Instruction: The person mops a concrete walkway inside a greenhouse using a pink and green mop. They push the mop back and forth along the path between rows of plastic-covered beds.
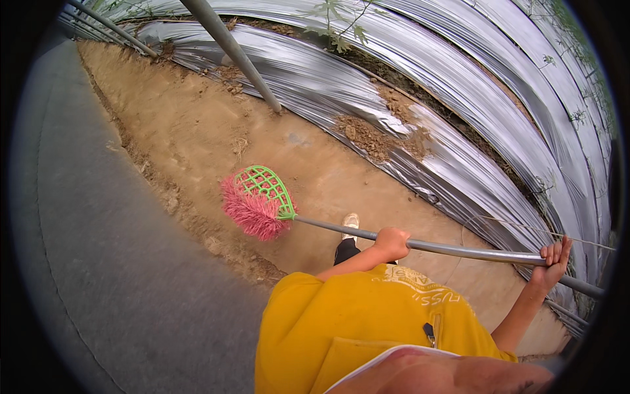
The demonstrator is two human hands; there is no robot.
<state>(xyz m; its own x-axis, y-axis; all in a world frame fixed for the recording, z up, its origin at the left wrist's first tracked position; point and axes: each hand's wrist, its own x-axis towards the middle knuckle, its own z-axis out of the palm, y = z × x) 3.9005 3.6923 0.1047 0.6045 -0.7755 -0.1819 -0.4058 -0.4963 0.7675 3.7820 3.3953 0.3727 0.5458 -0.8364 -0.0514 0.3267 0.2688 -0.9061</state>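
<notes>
A long-handled duster stretches across in front of me, its pink shaggy bristles (256, 209) set around a green plastic lattice frame (266, 184). The grey metal pole (459, 249) runs from the head toward the right edge. My left hand (392, 243) is closed around the pole's middle, close to my body. Farther along to the right, my right hand (555, 261) grips the pole, partly hiding it; its arm is bent. The duster head hangs over bare soil, and I cannot tell whether it touches the ground.
Silver plastic film (315, 72) covers planting rows at the upper right, with small green plants (341, 33) growing through. A slanted metal post (236, 56) stands at the film's edge. Grey paving (118, 249) lies left of the brown soil (197, 111). A thin string (525, 226) passes near my right hand.
</notes>
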